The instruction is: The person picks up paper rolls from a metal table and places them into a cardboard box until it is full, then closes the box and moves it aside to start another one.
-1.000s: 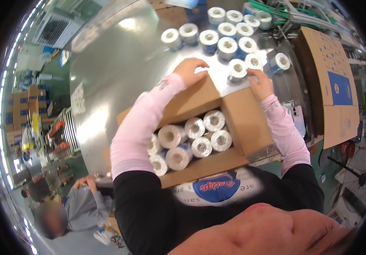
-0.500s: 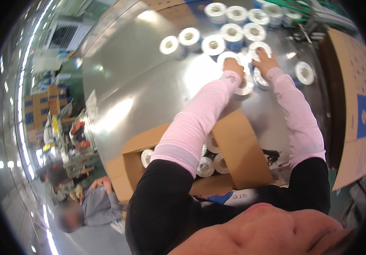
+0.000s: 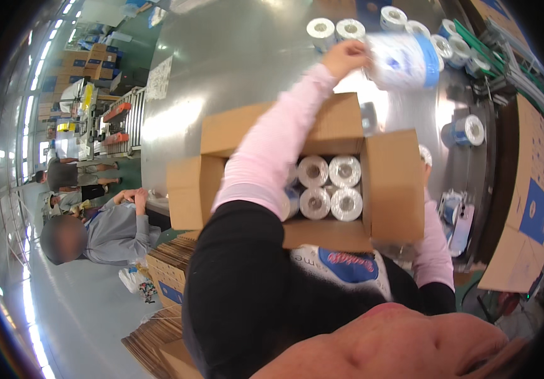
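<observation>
Since half a second ago, when both hands were reaching over the rolls across the table, the left hand has lifted a wrapped roll and turned it sideways, while the right hand has come back beside the box. The hands are now well apart. The left one is clamped on one end of the roll, a plump cylinder in glossy white wrap with a pale blue band, blurred, held above the table beyond the box. The right one is mostly hidden behind a flap near a white roll end; whether it grips that cannot be told.

The cardboard box, matt brown with flaps spread, contains upright packed rolls, their round, shiny ends showing hollow cores; a ribbed-looking pink sleeve covers part of them. More standing rolls cluster on the smooth, reflective metal table.
</observation>
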The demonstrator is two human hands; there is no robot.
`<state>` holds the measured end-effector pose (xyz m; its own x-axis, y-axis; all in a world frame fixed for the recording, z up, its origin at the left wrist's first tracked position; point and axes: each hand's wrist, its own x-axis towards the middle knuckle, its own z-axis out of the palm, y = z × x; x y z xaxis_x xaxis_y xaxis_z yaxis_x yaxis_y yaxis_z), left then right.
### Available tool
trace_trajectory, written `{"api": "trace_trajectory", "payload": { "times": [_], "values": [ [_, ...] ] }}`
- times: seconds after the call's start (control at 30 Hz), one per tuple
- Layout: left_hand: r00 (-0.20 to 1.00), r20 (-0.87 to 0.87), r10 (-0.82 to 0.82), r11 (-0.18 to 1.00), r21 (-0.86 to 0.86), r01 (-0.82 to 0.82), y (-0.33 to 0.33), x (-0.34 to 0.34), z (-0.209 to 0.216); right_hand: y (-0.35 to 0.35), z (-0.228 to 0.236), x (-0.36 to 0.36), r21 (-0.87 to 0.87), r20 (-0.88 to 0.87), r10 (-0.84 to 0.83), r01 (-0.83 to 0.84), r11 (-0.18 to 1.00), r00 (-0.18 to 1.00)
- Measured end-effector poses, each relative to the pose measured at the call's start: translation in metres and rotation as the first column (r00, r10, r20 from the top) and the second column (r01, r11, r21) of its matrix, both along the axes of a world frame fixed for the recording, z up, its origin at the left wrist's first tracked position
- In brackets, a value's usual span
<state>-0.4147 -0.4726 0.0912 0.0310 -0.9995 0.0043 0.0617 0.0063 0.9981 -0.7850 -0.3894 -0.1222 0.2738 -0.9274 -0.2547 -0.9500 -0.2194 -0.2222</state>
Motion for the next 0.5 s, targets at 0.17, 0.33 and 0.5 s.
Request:
{"api": "trace_trajectory", "payload": {
  "times": [0.17, 0.33, 0.5],
  "values": [
    [0.976, -0.202, -0.081, 0.995, 0.046, 0.093, 0.188, -0.005, 0.087, -0.054, 0.195, 0.037, 0.125, 0.988, -0.116, -0.087, 0.988, 0.101],
    [0.965, -0.027, -0.26, 0.894, 0.37, 0.251, 0.307, 0.014, 0.061, -0.012, 0.314, 0.057, 0.228, 0.88, -0.44, -0.654, 0.721, -0.178],
    [0.463, 0.861, -0.21, 0.969, 0.122, 0.213, 0.344, 0.003, 0.057, 0.092, 0.369, 0.141, -0.201, 0.195, 0.896, -0.878, 0.434, 0.399]
  ]
}}
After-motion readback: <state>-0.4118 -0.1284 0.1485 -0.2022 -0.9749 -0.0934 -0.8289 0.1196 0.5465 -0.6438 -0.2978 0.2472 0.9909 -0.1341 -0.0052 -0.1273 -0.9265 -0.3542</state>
